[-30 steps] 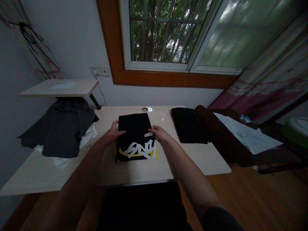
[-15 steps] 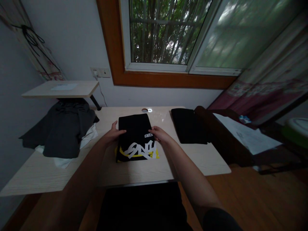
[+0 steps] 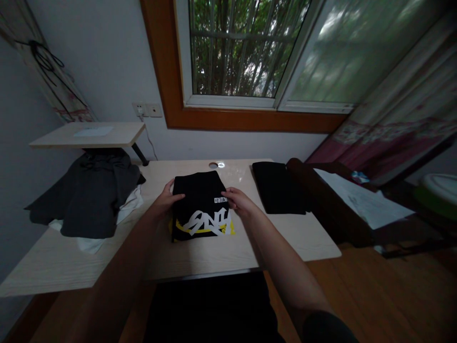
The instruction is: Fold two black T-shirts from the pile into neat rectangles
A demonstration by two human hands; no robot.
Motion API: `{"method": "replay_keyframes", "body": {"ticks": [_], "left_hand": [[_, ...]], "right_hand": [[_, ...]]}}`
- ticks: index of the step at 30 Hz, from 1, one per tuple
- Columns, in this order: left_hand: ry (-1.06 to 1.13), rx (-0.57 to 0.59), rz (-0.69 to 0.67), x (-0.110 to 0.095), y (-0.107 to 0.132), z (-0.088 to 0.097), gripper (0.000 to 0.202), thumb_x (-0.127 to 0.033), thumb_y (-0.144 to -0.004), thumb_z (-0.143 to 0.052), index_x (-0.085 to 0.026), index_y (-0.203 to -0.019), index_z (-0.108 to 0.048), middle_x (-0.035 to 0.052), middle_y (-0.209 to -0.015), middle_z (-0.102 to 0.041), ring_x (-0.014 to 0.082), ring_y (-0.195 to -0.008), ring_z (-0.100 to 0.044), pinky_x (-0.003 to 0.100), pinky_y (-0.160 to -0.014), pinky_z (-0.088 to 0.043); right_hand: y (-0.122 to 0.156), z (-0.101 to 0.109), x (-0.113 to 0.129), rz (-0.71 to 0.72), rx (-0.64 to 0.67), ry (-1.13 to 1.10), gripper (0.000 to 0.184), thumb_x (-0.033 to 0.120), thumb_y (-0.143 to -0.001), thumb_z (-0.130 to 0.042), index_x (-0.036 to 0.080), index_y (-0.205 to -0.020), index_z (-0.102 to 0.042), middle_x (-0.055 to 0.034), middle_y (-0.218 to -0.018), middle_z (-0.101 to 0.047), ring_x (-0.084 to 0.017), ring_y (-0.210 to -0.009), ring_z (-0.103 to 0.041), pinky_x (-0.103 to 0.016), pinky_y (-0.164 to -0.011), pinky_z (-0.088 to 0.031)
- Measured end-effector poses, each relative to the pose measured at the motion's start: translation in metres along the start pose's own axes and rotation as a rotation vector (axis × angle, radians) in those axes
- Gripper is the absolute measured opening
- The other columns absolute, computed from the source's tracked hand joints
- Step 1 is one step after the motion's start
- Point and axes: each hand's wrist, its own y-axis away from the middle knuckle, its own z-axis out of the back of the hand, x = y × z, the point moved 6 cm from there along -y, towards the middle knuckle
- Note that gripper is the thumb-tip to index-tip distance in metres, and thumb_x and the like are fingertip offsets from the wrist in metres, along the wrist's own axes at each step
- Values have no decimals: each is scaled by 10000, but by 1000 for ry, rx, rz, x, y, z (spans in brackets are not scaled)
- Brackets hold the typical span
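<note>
A folded black T-shirt [image 3: 198, 190] with white lettering and yellow print lies on the pale wooden desk [image 3: 221, 257] in front of me. My left hand [image 3: 166, 197] grips its left edge, thumb on top and fingers beneath or behind the cloth. On the opposite edge, my right hand [image 3: 239, 200] pinches the fabric beside the small white letters. The far part of the shirt bulges slightly between both hands. Farther right lies another folded black garment [image 3: 278, 188], apart from my hands.
At the left, a heap of dark grey clothing [image 3: 85, 195] with white cloth under it sits beneath a raised shelf [image 3: 89, 138]. Right of the desk stands a dark brown piece of furniture [image 3: 328, 209] with white paper [image 3: 364, 200] on it. A window [image 3: 246, 52] is behind.
The shirt's far edge has gone from flat to slightly raised and bent, with its far corners drawn in. Both hands keep their hold at the sides. The view has shifted slightly.
</note>
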Motion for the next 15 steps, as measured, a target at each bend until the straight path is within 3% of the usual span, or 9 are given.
{"method": "replay_keyframes", "body": {"ticks": [4,7,12,15], "left_hand": [[-69,-17,-110,-29,1,0,1047,-236,-700,-867,-262,-1583,-306,164,-1418,-580,288,-1206,-643,407,-1034,-520],[-123,7,-245,-64,0,-6,981,-252,-759,-821,-239,-1592,-303,114,-1159,-680,251,-1023,-692,383,-922,-560],[-398,-164,-560,-129,6,-5,812,-231,-795,-784,-238,-1534,-449,-5,-844,-590,155,-757,-603,282,-714,-526],[-531,-210,-611,-134,12,0,814,-231,-784,-781,-243,-1532,-461,-21,-821,-566,128,-697,-546,259,-661,-482]], "right_hand": [[4,-6,21,23,26,-89,424,402,-717,-823,246,-810,-439,137,-459,-364,-38,-371,-213,-194,-389,-77],[-3,-9,49,131,-28,-50,406,429,-728,-816,245,-842,-473,122,-504,-403,-44,-390,-250,-191,-394,-106],[-10,-15,101,435,-92,40,401,493,-736,-790,251,-938,-544,46,-728,-611,-92,-563,-540,-197,-441,-219],[-7,-14,104,489,-76,122,389,482,-741,-786,249,-956,-560,13,-893,-681,-125,-719,-644,-199,-477,-256]]}}
